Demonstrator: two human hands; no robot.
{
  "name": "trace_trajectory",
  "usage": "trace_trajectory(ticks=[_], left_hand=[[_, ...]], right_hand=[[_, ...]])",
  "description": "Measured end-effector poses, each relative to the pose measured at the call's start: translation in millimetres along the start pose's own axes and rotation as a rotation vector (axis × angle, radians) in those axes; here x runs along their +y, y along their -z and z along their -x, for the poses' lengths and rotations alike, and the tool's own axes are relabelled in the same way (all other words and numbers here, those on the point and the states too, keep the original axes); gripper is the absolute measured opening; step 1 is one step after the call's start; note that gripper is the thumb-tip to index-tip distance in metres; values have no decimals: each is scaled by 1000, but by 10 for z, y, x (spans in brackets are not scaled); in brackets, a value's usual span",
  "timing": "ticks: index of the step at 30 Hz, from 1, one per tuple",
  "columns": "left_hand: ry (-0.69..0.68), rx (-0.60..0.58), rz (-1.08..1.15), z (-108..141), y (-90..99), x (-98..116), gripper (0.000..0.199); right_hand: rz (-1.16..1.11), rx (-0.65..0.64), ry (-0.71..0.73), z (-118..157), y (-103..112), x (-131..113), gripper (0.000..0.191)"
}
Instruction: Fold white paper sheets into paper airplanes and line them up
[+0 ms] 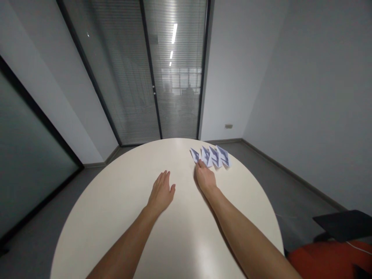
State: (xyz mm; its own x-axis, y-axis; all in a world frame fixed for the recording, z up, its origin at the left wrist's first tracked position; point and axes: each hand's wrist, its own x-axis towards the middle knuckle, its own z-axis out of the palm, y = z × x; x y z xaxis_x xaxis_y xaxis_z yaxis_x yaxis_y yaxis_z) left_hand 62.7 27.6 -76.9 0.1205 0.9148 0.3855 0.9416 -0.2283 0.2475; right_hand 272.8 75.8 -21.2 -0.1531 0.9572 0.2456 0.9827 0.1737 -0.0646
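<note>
Several folded papers, white with blue-grey printing, form a row near the far right edge of the round cream table (116, 201). My right hand (205, 177) has its fingers pinched on the near end of the leftmost folded paper (194, 155). Just right of it are a second folded paper (206, 156), another folded paper (215, 157) and the rightmost folded paper (224, 156), close together. My left hand (162, 192) is palm down over the middle of the table, fingers stretched and thumb apart, holding nothing.
At the lower right, beside the table, stands a red chair (328, 257) with a dark flat object (344, 224) above it. Glass panels with blinds (130, 77) rise beyond the far table edge, and a grey wall (325, 97) is at the right.
</note>
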Motion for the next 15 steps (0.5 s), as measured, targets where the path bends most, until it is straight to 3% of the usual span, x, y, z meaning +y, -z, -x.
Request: trace_trajectory(ticks=[5,8,12,15], left_hand=[[40,-99,-47,-3,105,75,56],[82,-113,-77,-8,159,124,58],[103,-120,-109,-17,197,159,58],[92,-133,-129,-23,222,169,55]], right_hand=[[-11,181,93,69,75,-57,42],[-125,189,205,158,85,-135,39],[-237,-3,401,267,-23,-207,53],[-297,-200,436,290,-92,-200,63]])
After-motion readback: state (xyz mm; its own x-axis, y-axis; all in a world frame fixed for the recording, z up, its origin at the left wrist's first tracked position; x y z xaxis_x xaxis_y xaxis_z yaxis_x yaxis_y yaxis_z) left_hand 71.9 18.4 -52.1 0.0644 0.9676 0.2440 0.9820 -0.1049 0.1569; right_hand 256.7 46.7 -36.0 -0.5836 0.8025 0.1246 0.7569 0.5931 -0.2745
